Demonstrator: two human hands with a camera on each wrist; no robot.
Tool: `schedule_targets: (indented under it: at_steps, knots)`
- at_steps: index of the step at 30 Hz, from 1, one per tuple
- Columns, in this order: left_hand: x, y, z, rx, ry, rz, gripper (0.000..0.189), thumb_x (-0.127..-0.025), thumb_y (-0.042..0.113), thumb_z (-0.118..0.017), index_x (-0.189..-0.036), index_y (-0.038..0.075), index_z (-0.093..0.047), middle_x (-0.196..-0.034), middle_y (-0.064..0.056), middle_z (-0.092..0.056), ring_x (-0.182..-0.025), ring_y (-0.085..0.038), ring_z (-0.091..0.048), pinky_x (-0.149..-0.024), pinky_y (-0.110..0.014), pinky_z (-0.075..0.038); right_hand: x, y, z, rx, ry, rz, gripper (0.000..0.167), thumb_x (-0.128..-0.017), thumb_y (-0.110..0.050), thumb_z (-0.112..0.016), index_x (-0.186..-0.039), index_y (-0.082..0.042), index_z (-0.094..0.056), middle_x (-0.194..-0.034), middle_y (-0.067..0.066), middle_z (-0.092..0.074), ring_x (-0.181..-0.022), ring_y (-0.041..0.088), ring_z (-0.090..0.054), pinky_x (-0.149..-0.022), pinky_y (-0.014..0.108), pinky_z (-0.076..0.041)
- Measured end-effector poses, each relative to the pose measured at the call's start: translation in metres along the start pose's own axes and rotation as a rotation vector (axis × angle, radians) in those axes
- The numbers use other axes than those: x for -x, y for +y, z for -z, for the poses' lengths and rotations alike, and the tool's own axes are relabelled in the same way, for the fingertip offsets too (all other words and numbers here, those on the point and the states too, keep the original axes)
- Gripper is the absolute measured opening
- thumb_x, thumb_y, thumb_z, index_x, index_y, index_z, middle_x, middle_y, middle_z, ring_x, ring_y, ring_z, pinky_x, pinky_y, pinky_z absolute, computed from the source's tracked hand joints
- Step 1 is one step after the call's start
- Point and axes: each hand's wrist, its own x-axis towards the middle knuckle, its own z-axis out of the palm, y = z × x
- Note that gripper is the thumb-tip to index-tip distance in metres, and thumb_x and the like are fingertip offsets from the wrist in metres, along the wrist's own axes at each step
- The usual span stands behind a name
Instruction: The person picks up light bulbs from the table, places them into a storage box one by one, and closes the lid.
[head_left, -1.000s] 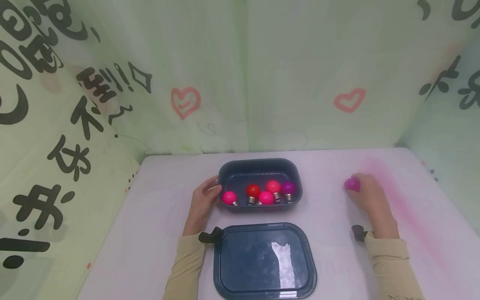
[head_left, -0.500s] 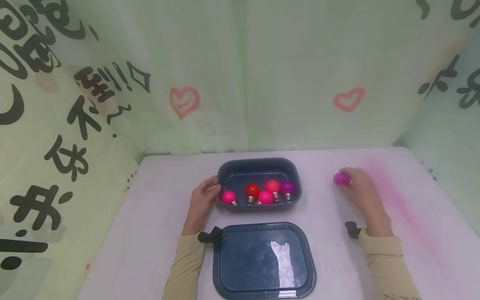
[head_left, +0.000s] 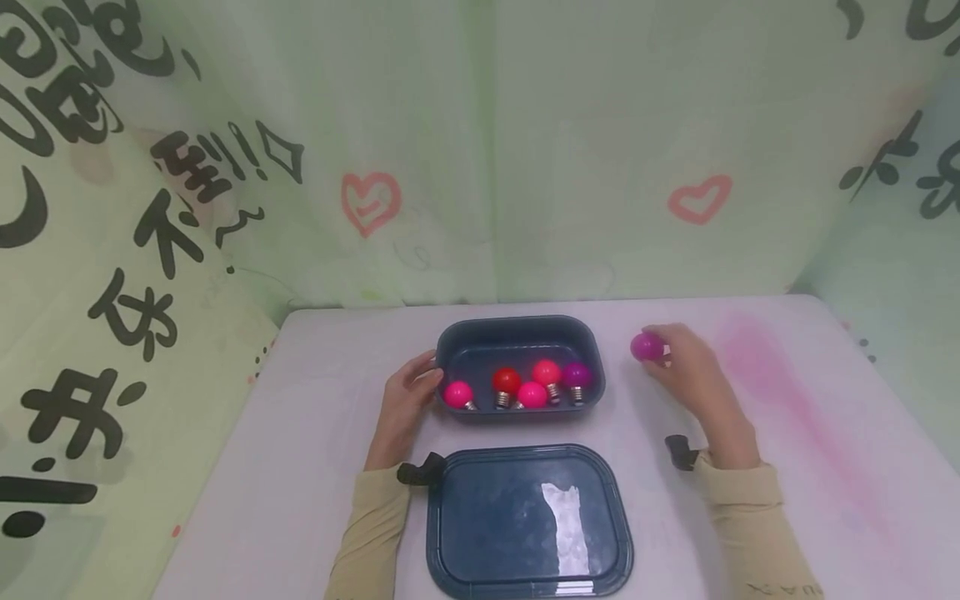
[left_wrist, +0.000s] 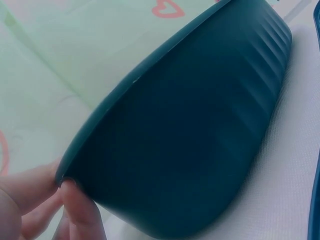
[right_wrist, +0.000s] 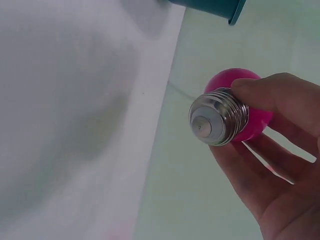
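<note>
My right hand point(head_left: 692, 367) pinches a magenta light bulb point(head_left: 648, 346) between thumb and fingers, raised over the table to the right of the box. In the right wrist view the bulb's silver screw base point(right_wrist: 212, 120) faces the camera. A dark blue plastic box point(head_left: 517, 333) sits near the back of the table. At its left end my left hand point(head_left: 405, 404) pinches the rim, as the left wrist view shows with the fingertips point(left_wrist: 82, 205) under the lip. Inside lie several bulbs, among them a red bulb point(head_left: 506, 381), a purple bulb point(head_left: 577, 375) and a pink bulb point(head_left: 458, 394).
A dark blue lid point(head_left: 528, 521) lies flat on the white table point(head_left: 300, 467) in front of the box. Cloth walls point(head_left: 570, 125) with hearts and black writing enclose the back and sides. A pink stain point(head_left: 787, 383) marks the table at the right.
My right hand has carried the magenta bulb leftward and slightly toward the back, closer to the box. The left hand, box and lid have stayed in place.
</note>
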Motion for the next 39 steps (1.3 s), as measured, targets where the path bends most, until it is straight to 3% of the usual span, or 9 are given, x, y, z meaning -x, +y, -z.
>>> schedule_targets:
  at_steps: [6, 14, 23, 39]
  knots:
    - [0.000, 0.001, 0.000, -0.009, 0.010, -0.008, 0.047, -0.092, 0.024, -0.072, -0.136, 0.015, -0.060, -0.133, -0.011, -0.059, -0.118, -0.024, -0.060, -0.090, -0.033, -0.049, -0.007, -0.016, -0.007, -0.035, -0.006, 0.051, 0.050, -0.083, 0.007, -0.072, -0.129, 0.009, -0.054, -0.123, 0.031, -0.057, -0.107, 0.046, -0.058, -0.089, 0.058, -0.050]
    - [0.000, 0.002, 0.000, -0.032, 0.008, -0.009, 0.046, -0.091, 0.027, -0.072, -0.135, 0.017, -0.060, -0.135, -0.009, -0.060, -0.121, -0.024, -0.060, -0.100, -0.043, -0.048, -0.018, -0.031, -0.017, -0.053, -0.023, 0.155, 0.047, -0.080, 0.011, -0.072, -0.125, 0.008, -0.057, -0.120, 0.026, -0.059, -0.108, 0.040, -0.059, -0.090, 0.055, -0.051]
    - [-0.003, 0.001, 0.000, -0.001, 0.001, -0.018, 0.046, -0.092, 0.023, -0.072, -0.136, 0.013, -0.060, -0.134, -0.012, -0.059, -0.116, -0.023, -0.061, -0.085, -0.029, -0.050, -0.031, -0.048, -0.028, -0.063, -0.039, 0.220, 0.046, -0.081, 0.010, -0.072, -0.125, 0.007, -0.059, -0.121, 0.024, -0.060, -0.108, 0.039, -0.060, -0.093, 0.054, -0.049]
    - [-0.003, -0.001, 0.003, 0.019, -0.021, -0.036, 0.045, -0.089, 0.025, -0.075, -0.132, 0.015, -0.063, -0.131, -0.009, -0.061, -0.108, -0.020, -0.062, -0.080, -0.029, -0.050, -0.042, -0.053, -0.052, -0.019, -0.051, 0.278, 0.043, -0.080, 0.012, -0.072, -0.122, 0.006, -0.062, -0.118, 0.023, -0.063, -0.115, 0.038, -0.059, -0.101, 0.052, -0.045]
